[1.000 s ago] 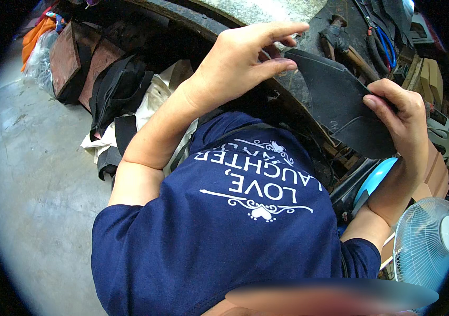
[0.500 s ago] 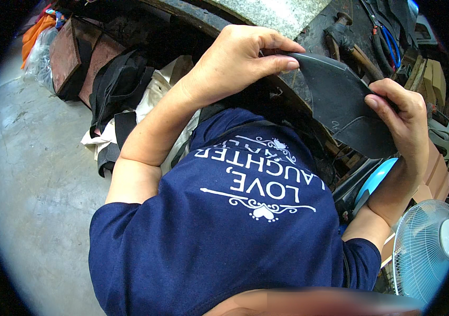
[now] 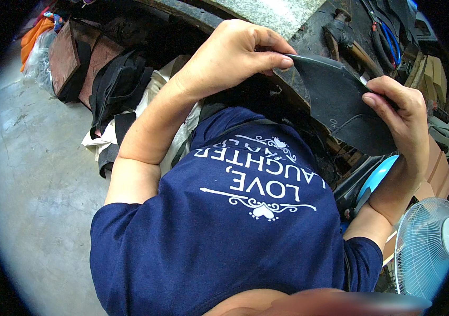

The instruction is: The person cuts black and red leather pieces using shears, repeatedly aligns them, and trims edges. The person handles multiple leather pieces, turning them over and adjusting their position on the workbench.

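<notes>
A flat black leather piece (image 3: pixel 335 97) with a curved stitched line and a small pale mark is stretched between my two hands, above the bench's near edge. My left hand (image 3: pixel 243 52) pinches its left corner between thumb and fingers. At the upper right edge, my right hand (image 3: pixel 401 108) grips the piece with the thumb on the near face and the fingers curled behind. Its lower right end hangs beside my right wrist.
Beyond the leather, a hammer (image 3: pixel 358 52) and blue-handled pliers (image 3: pixel 387 45) lie on the dark bench, near a pale stone slab (image 3: pixel 272 13). A fan (image 3: pixel 427 253) stands at lower right. Black bags (image 3: pixel 116 84) and reddish boards (image 3: pixel 69 58) sit at left.
My left hand has shifted slightly left and up with its corner of the leather piece. The right hand has moved up a little; both grips stay the same.
</notes>
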A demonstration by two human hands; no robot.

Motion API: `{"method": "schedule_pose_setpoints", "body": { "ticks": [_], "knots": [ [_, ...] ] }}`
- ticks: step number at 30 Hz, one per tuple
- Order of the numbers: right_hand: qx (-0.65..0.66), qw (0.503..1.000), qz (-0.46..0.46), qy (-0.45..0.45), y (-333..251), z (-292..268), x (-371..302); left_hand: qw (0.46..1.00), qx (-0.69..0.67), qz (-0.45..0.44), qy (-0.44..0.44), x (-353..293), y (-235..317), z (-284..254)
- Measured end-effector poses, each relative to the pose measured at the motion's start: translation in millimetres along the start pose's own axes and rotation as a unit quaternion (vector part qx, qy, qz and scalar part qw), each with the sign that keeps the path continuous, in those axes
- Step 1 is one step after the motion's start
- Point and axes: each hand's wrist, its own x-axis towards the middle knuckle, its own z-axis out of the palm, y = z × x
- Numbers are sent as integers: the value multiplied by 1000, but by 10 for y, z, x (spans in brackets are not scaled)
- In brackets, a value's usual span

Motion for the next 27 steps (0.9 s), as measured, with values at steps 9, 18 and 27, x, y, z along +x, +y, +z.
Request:
{"method": "schedule_pose_setpoints", "body": {
  "ticks": [9, 18, 27],
  "knots": [
    [-5, 1000, -16, 8, 1, 41, 20, 1000, 2, -20, -23, 24, -29, -19],
    [-2, 1000, -17, 22, 30, 40, 1, 966, 189, 152, 94, 44, 37, -3],
    [-4, 999, -27, 17, -38, 54, -8, 961, 180, 201, 57, 28, 129, 46]
  ]
}}
